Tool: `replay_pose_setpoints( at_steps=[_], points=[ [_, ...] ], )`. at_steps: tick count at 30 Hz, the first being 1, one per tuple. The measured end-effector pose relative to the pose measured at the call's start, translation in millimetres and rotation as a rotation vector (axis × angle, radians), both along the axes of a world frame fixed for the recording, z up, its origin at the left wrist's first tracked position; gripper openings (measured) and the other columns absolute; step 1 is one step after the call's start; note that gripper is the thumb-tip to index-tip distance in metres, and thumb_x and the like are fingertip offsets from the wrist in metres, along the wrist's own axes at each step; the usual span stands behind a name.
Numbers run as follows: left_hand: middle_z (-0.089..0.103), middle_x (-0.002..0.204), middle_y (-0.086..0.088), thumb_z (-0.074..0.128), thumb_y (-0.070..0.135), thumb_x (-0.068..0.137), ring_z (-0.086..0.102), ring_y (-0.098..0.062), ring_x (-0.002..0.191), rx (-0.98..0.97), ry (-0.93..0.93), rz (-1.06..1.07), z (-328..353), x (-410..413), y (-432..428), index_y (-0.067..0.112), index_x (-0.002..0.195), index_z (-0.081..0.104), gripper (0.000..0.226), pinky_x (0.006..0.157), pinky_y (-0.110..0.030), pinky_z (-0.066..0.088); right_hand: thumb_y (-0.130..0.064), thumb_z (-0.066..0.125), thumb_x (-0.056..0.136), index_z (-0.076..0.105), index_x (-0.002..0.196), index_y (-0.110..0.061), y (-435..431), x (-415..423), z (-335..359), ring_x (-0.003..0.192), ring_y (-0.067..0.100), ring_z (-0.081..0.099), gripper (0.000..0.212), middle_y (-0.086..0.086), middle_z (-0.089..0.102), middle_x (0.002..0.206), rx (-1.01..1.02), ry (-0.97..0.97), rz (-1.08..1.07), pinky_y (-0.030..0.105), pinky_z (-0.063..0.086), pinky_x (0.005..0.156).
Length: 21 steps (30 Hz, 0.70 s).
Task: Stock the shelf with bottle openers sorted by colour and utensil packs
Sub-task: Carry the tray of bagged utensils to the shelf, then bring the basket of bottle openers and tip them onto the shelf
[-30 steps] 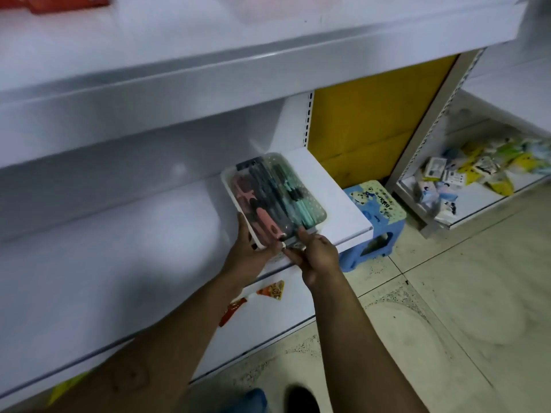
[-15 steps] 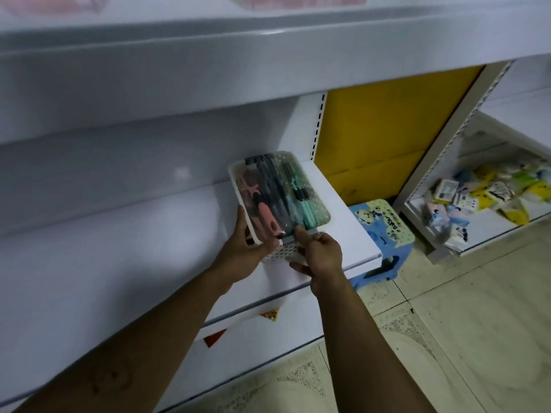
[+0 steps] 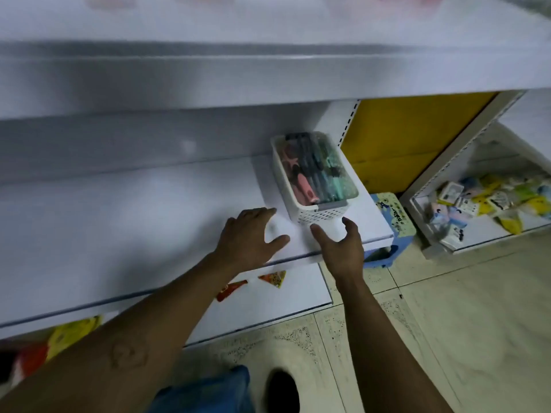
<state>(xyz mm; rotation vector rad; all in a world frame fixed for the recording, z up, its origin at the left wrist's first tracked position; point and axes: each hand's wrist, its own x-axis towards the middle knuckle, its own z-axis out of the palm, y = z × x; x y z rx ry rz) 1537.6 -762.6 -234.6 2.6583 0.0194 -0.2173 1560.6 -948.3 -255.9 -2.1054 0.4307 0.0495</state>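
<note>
One view only: a wide-angle camera worn on the head, facing forward and down, close above the white shelf (image 3: 149, 228); tiled floor (image 3: 477, 338) at 5 o'clock.

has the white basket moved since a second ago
Yes. The white basket went deeper onto the shelf, away from its front edge and toward the back panel.

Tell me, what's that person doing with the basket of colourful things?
A person is stocking a shop's white shelf. A white perforated basket of pink, dark and mint-green bottle openers sits at its right end. The left hand and right hand are both open just in front of the basket, gripping nothing, so it stands on its own.
</note>
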Motion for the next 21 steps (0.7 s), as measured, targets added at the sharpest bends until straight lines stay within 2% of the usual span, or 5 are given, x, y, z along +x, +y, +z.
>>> replay_pose_setpoints(
  at_steps=[4, 8, 12, 15, 21],
  points=[
    [0.031, 0.157, 0.004, 0.039, 0.065, 0.093, 0.021, -0.016, 0.146, 0.105, -0.015, -0.054, 21.2, -60.4, 51.5, 0.025, 0.149, 0.034, 0.069, 0.115, -0.039, 0.019, -0.058, 0.059, 0.087, 0.033, 0.148, -0.026, 33.7, -43.4, 29.1, 0.148, 0.027, 0.014, 0.074, 0.006, 0.02, 0.16, -0.518, -0.001, 0.329, 0.056, 0.015, 0.116],
    [0.034, 0.155, 0.003, 0.038, 0.066, 0.093, 0.024, -0.018, 0.144, 0.115, -0.039, -0.024, 57.1, -114.7, 112.3, 0.024, 0.148, 0.035, 0.07, 0.113, -0.039, 0.021, -0.063, 0.049, 0.09, 0.021, 0.152, -0.033, 93.2, -87.7, 86.7, 0.15, 0.028, 0.001, 0.074, 0.004, 0.005, 0.163, -0.776, -0.012, 0.495, 0.061, 0.001, 0.115],
    [0.036, 0.154, 0.002, 0.04, 0.065, 0.092, 0.028, -0.019, 0.143, 0.134, -0.128, -0.041, 112.1, -163.5, 156.4, 0.024, 0.148, 0.036, 0.069, 0.112, -0.039, 0.022, -0.067, 0.047, 0.088, 0.019, 0.152, -0.037, 139.3, -137.0, 135.3, 0.15, 0.028, 0.001, 0.076, 0.003, 0.005, 0.163, -0.801, -0.037, 0.512, 0.064, 0.002, 0.114],
    [0.034, 0.156, 0.002, 0.042, 0.063, 0.093, 0.026, -0.019, 0.144, 0.17, -0.142, -0.017, 146.0, -194.8, 178.2, 0.025, 0.149, 0.034, 0.069, 0.114, -0.039, 0.019, -0.068, 0.045, 0.089, 0.018, 0.151, -0.04, 159.1, -162.6, 157.3, 0.15, 0.028, 0.002, 0.074, 0.003, 0.006, 0.163, -0.809, -0.053, 0.608, 0.064, 0.004, 0.114],
    [0.026, 0.159, 0.0, 0.044, 0.063, 0.092, 0.022, -0.018, 0.145, 0.279, -0.156, 0.114, 180.0, -251.0, 164.0, 0.025, 0.151, 0.032, 0.071, 0.115, -0.037, 0.019, -0.067, 0.044, 0.09, 0.017, 0.153, -0.04, 148.3, -184.2, 182.1, 0.15, 0.03, 0.002, 0.073, 0.008, 0.004, 0.163, -0.711, -0.178, 0.751, 0.061, 0.006, 0.117]
  ],
)
